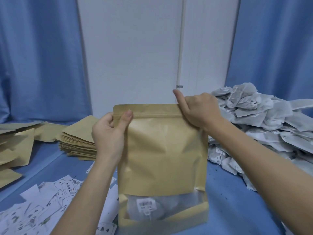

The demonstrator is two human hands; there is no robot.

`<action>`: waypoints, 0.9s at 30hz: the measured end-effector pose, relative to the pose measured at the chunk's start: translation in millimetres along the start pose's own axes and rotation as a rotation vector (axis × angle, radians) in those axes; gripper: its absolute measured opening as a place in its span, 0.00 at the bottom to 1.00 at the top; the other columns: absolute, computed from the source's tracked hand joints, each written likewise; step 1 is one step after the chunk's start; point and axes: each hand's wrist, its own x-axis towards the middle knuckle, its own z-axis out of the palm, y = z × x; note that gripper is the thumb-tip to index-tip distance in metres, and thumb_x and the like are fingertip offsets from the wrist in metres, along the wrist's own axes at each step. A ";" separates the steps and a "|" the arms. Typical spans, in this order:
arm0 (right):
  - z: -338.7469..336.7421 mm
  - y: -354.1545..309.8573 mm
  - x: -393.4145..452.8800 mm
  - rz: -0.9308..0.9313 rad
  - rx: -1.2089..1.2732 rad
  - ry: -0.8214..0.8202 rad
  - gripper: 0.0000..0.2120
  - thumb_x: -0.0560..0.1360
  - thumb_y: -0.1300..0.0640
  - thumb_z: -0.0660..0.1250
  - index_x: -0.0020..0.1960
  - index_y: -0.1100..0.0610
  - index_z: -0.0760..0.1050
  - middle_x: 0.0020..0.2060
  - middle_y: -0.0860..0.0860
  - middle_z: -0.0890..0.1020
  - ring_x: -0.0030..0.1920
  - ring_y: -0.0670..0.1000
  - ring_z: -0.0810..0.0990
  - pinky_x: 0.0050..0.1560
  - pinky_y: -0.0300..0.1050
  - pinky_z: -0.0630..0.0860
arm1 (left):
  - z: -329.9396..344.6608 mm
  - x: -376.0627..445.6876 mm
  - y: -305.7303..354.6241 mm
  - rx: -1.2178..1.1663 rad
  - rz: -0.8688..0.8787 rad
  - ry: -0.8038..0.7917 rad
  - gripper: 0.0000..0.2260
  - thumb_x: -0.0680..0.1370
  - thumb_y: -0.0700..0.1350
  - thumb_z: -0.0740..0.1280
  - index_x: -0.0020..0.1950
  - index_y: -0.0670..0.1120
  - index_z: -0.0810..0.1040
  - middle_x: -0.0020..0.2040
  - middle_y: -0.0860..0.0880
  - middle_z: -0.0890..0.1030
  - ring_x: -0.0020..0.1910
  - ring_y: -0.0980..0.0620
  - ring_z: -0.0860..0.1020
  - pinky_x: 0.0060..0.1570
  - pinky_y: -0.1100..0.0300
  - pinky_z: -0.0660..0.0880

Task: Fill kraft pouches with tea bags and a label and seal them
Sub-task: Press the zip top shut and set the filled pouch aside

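A kraft pouch (162,153) stands upright in the middle of the blue table. Tea bags (149,211) show through its clear window near the bottom. My left hand (108,133) pinches the pouch's top left corner at the zip strip, thumb on the front. At the top right corner, my right hand (198,112) grips the same strip with the thumb raised above the edge.
A stack of flat empty pouches (79,141) lies behind the left hand, with more pouches (15,148) at the far left. Paper labels (44,206) are scattered at the front left. A heap of loose tea bags (262,126) fills the right. Blue curtains hang behind.
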 end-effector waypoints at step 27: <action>75.5 -7.2 -123.9 0.955 1.740 -0.446 0.11 0.75 0.59 0.64 0.56 0.57 0.79 0.50 0.56 0.83 0.48 0.56 0.82 0.46 0.47 0.76 | -66.4 -3.9 -12.3 -0.159 -0.896 -0.464 0.10 0.77 0.46 0.64 0.45 0.44 0.84 0.54 0.40 0.83 0.35 0.54 0.83 0.34 0.64 0.78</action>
